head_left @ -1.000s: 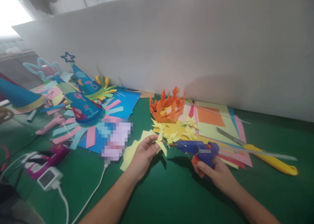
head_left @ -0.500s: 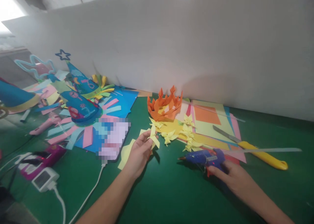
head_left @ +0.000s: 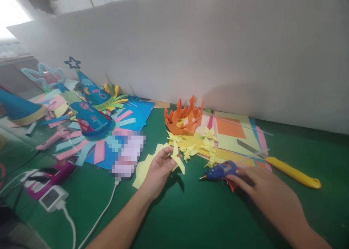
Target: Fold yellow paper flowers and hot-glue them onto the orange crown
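My left hand [head_left: 159, 169] pinches a small yellow folded paper bow [head_left: 177, 158] just above the green table, its fingers closed on it. My right hand [head_left: 261, 191] lies over the handle of a blue hot glue gun [head_left: 219, 170] that rests on the table with its nozzle pointing left. The fingers of that hand look stretched out and flat on the gun rather than wrapped round it. Several more yellow paper bows [head_left: 208, 145] lie between the two hands and an orange paper crown [head_left: 184, 116].
Coloured paper sheets [head_left: 231, 129] and a yellow-handled knife [head_left: 294, 172] lie at the right. A yellow paper cutout [head_left: 144, 167] sits under my left hand. At the left are blue party hats [head_left: 92, 116], a pink glue gun [head_left: 53, 140], a magenta glue gun [head_left: 51, 174], a plug adapter [head_left: 53, 198] and a white cable [head_left: 100, 216]. A white board walls off the back.
My right hand lowered the blue glue gun from beside the bow onto the table and loosened its grip. My left hand kept the yellow bow, shifting only slightly.
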{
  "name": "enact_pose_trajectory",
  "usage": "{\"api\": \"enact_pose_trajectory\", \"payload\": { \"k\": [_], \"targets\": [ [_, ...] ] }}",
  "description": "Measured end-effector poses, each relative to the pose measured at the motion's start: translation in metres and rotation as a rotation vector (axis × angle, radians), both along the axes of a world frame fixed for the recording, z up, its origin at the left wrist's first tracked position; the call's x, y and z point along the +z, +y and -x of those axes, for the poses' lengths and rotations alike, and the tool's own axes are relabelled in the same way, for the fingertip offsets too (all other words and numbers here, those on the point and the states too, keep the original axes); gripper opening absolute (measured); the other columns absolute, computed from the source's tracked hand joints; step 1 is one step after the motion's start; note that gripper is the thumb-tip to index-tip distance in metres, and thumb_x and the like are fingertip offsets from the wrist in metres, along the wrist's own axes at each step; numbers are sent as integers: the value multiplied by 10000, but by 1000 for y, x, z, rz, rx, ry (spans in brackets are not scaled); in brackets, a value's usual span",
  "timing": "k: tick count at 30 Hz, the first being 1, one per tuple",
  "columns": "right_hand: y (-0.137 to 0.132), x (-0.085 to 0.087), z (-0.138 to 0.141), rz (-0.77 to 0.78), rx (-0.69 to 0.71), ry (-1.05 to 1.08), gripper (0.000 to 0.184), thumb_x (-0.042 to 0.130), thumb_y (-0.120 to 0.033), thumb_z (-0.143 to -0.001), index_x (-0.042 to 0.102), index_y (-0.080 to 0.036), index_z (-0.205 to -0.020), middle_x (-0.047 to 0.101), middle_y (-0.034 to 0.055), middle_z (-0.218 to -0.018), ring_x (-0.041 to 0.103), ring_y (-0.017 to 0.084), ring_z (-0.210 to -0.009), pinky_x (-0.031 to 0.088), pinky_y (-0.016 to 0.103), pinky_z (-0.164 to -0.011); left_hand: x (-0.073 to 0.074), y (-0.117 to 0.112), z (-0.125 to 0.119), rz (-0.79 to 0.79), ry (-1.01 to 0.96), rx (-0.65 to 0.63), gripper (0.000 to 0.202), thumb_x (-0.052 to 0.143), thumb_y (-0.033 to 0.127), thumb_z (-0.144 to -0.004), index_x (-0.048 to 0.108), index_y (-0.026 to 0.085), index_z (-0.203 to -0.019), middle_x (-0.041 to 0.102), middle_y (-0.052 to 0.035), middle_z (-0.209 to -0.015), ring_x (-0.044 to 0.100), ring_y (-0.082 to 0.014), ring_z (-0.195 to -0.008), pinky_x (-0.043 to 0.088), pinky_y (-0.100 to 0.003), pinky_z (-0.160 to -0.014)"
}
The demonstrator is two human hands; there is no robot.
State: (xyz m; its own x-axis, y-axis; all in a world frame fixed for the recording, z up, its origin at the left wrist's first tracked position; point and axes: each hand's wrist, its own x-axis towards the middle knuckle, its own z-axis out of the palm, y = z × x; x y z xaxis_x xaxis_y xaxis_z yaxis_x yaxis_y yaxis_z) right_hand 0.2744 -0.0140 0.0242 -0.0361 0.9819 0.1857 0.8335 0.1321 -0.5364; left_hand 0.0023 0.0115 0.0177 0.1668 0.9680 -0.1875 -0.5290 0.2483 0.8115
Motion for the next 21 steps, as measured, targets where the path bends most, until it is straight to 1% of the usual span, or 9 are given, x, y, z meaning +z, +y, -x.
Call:
{"api": "enact_pose_trajectory", "payload": {
  "k": [2, 4, 7, 9, 11, 13, 15, 18, 21],
  "targets": [
    [1, 9, 9, -92, 28, -125, 433, 494, -628, -770, 544, -229, -611, 602, 55, -655, 536, 235, -662, 369, 332, -617, -1, -1, -1, -7, 16, -7, 305, 735, 270, -676, 612, 214, -950, 658, -34, -952, 599, -172, -895, 449, -287, -775],
    [2, 18, 25, -131, 94, -167, 385, 504, -591, -790, 536, -230, -663, 594, 41, -658, 527, 208, -629, 370, 313, -587, -3, -3, -2, -28, 43, -20, 301, 727, 277, -689, 603, 222, -958, 657, -26, -934, 595, -159, -876, 444, -277, -770],
    [5, 30, 56, -73, 233, -69, 316, 618, -515, -748, 487, -230, -710, 559, -8, -619, 496, 151, -542, 365, 256, -495, -8, -5, -4, -68, 104, -46, 300, 700, 267, -724, 585, 233, -999, 640, -16, -927, 583, -140, -864, 431, -263, -775],
    [9, 35, 76, -17, 343, -8, 273, 666, -424, -733, 479, -227, -763, 576, -19, -666, 518, 138, -570, 391, 238, -516, -8, -5, -5, -97, 131, -61, 297, 689, 268, -734, 580, 238, -1008, 625, -12, -916, 571, -134, -854, 427, -258, -770],
    [12, 39, 90, 24, 411, 30, 202, 646, -341, -762, 483, -226, -795, 581, -29, -686, 521, 122, -571, 391, 223, -519, -6, -5, -6, -123, 141, -61, 281, 697, 269, -724, 589, 237, -981, 601, -4, -904, 554, -125, -820, 429, -247, -741],
    [16, 40, 97, 24, 423, 53, 107, 587, -279, -806, 498, -223, -788, 582, -36, -674, 525, 113, -570, 380, 212, -518, -4, -5, -6, -145, 136, -45, 271, 721, 258, -696, 603, 233, -938, 570, 2, -913, 534, -112, -787, 430, -230, -705],
    [18, 40, 98, -10, 409, 66, 70, 537, -241, -835, 525, -220, -769, 593, -33, -666, 540, 110, -583, 376, 210, -530, -2, -4, -6, -166, 126, -34, 272, 738, 241, -674, 611, 228, -914, 543, 1, -931, 516, -103, -765, 428, -212, -667],
    [20, 39, 94, -87, 406, 41, 115, 502, -233, -856, 572, -217, -766, 613, -17, -667, 557, 118, -604, 375, 222, -550, -4, -3, -6, -205, 140, -36, 274, 738, 224, -670, 609, 224, -911, 510, -13, -975, 496, -98, -748, 423, -196, -623],
    [21, 36, 92, -170, 418, -28, 158, 469, -235, -877, 598, -211, -789, 626, -1, -669, 565, 133, -621, 371, 240, -567, -7, -3, -6, -266, 182, -45, 258, 726, 208, -682, 612, 225, -913, 476, -25, -1002, 495, -113, -798, 431, -198, -640]
  ]
}}
